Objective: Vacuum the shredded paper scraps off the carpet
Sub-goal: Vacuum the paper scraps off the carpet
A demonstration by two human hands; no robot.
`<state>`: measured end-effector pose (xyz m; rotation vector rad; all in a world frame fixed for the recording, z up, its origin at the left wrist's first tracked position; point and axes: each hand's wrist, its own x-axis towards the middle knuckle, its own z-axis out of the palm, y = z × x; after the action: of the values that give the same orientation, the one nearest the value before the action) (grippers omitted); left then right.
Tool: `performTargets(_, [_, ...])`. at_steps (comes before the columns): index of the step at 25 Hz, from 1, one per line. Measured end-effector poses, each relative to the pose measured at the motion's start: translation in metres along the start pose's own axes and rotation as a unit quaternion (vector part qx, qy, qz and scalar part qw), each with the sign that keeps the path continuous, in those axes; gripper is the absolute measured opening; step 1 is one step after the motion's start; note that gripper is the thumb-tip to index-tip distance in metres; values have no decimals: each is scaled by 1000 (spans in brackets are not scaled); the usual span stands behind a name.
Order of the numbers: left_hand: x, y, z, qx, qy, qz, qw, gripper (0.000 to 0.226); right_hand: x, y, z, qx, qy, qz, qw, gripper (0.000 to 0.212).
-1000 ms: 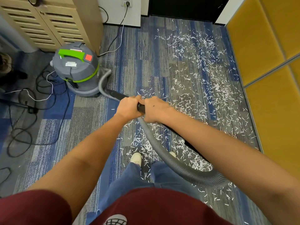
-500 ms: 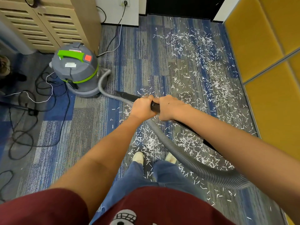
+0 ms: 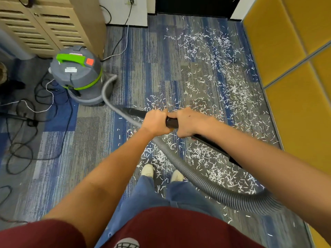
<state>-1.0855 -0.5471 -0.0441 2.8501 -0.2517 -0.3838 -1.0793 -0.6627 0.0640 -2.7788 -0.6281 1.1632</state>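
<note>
Your left grip and right grip are both clenched round the black wand, side by side and touching. This two-handed hold at mid-tube likely gives you leverage to swing a long, rigid pipe. The wand's open tip points left, toward the canister, and I cannot tell whether it meets the floor. Its far end runs under your right forearm, where the hose joins it out of sight. The grey hose is ribbed and flexible. It curves out from the canister, passes beneath your hands and loops wide to your right, probably so the slack does not drag against each stroke.

The scraps are thin white slivers, light and stiff-looking. They lie thickest along the yellow wall and thin out around your shoes. The carpet is a low, striped blue-grey pile, so I judge the slivers sit on top of it, not tangled in. Most of them are not yet lifted.
</note>
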Motion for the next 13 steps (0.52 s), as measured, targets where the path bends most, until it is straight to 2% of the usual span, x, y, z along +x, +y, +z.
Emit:
performTargets(6, [-19, 13, 19, -46, 13, -32, 998, 28, -8, 6, 24, -10, 0, -15, 1000, 54])
performTargets(13, [-6, 44, 37, -139, 43, -35, 989, 25, -20, 26, 32, -14, 25, 39, 999, 61])
